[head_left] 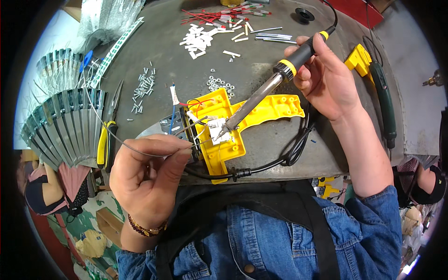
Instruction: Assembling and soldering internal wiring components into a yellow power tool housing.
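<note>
My right hand (333, 81) is closed around the black and yellow handle of a soldering iron (259, 98), which slants down to the left. Its tip meets a small white part (217, 132) inside a yellow plastic housing half (275, 105) with a handle-like arm. Between thumb and fingertips, my left hand (147, 175) pinches a thin grey solder wire (112, 134), whose end reaches toward the iron's tip. Red, blue and black leads (173, 119) run around the housing's left end, beside a dark metal piece. A black power cord (266, 167) passes along the housing's near side.
Pliers (108, 135) with yellow handles lie left, beside fanned metal strips (65, 121). Loose screws (144, 86), nuts (217, 84), white sleeves (198, 39), red leads (210, 18) and metal rods (275, 36) are spread beyond. A dark green tool (383, 102) lies right.
</note>
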Available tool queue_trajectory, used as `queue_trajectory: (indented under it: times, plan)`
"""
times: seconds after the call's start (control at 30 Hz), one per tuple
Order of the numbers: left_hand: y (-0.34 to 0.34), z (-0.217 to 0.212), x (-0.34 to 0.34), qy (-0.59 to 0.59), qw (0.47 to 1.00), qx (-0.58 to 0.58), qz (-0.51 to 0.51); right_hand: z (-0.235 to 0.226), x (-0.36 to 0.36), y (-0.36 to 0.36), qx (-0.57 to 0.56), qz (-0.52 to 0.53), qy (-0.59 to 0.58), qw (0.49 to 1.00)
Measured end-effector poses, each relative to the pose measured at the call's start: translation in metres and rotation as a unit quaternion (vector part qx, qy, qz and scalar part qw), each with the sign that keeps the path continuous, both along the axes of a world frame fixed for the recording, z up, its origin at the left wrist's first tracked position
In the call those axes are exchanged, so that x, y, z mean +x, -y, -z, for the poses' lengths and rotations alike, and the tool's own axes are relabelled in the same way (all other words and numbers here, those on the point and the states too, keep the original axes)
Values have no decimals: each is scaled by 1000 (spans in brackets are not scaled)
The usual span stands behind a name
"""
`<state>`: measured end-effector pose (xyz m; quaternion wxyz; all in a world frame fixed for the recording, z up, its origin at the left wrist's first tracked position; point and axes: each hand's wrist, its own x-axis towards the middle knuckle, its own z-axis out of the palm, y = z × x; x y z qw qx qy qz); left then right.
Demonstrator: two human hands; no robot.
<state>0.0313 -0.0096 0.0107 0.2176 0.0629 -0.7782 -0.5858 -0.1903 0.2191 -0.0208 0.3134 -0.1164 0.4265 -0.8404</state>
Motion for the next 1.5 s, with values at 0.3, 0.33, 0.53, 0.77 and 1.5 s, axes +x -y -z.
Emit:
queue_trajectory:
  times: [0.3,0.33,0.53,0.77,1.5]
  plan:
    - [2,3,0,11,1000,-7,0,2,2,3,16,-16,21,1000]
    - [2,3,1,7,1000,-5,0,2,2,4,16,-17,22,999]
    - [1,3,0,10,1000,6,10,3,1,4,29,-8,11,999]
    - [0,6,-2,2,1000,11,19,4,1,3,16,-12,14,1000]
    - [-3,15,-9,-17,999,-45,3,4,0,2,9,-12,12,1000]
